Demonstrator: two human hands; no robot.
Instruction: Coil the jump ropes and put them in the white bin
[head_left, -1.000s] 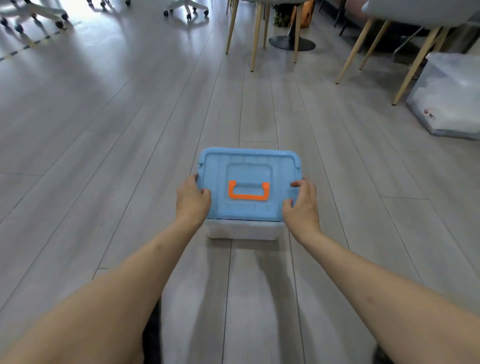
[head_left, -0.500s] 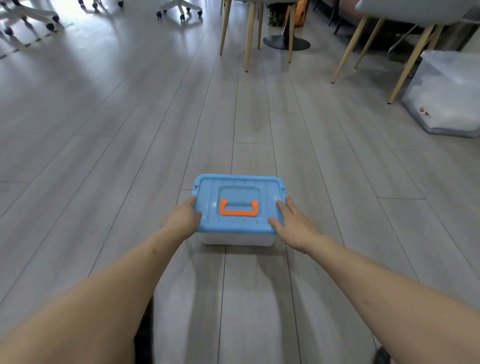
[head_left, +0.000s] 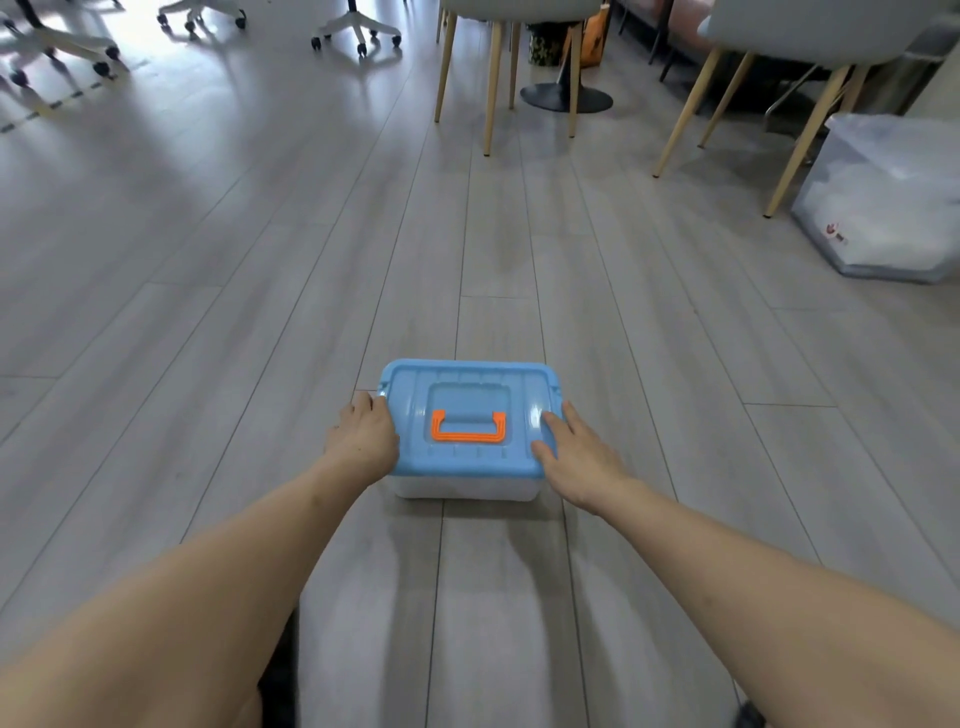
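Note:
The white bin (head_left: 465, 487) stands on the grey wood floor in front of me, closed by a blue lid (head_left: 522, 405) with an orange handle (head_left: 468, 427). My left hand (head_left: 362, 439) is curled against the lid's left edge. My right hand (head_left: 574, 452) lies with fingers spread on the lid's right edge and side. No jump rope is in sight; the bin's inside is hidden by the lid.
Wooden-legged chairs (head_left: 493, 83) and a round table base (head_left: 566, 97) stand at the back. A large translucent storage box (head_left: 893, 202) sits at the right. Office chair wheels (head_left: 358, 36) show at the far left and top.
The bin has come down from being held up in both hands to rest on the floor. My right hand has opened out flat on the lid's edge.

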